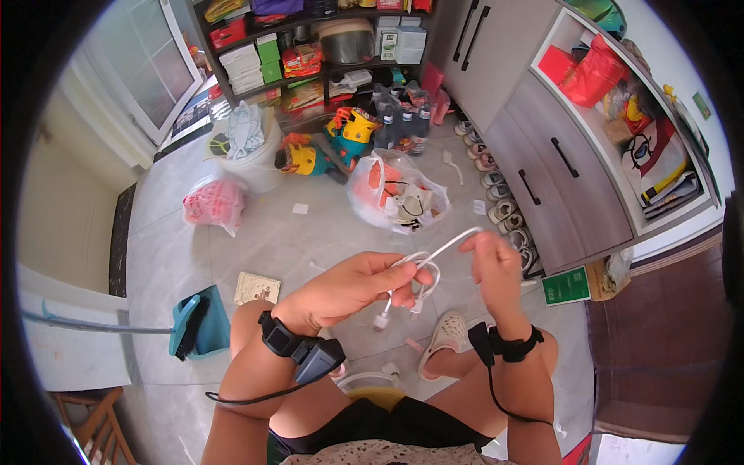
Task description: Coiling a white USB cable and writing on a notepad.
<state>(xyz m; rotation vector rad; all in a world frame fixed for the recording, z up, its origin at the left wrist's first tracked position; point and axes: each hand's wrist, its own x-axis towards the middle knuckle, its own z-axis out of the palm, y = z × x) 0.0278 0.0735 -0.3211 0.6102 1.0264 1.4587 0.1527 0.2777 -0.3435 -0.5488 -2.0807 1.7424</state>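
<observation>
A white charging cable [450, 243] is partly looped into a small coil in front of me. My left hand [349, 285] pinches the coil between thumb and fingers. Two plug ends [381, 321] hang below those fingers. From the coil a stretch of cable runs up and right to my right hand [497, 270], whose curled fingers hold it and look slightly blurred. The right fingertips are partly hidden. Both wrists wear black straps with small dark devices and thin cords.
An open white plastic bag [401, 200] of mixed items stands on the tiled floor ahead. Left are a blue dustpan with a brush [200, 325] and a small booklet [257, 288]. Shoes [497, 186] line the cabinet [558, 168] at right. Bottles [404, 125] stand before the shelf [279, 87].
</observation>
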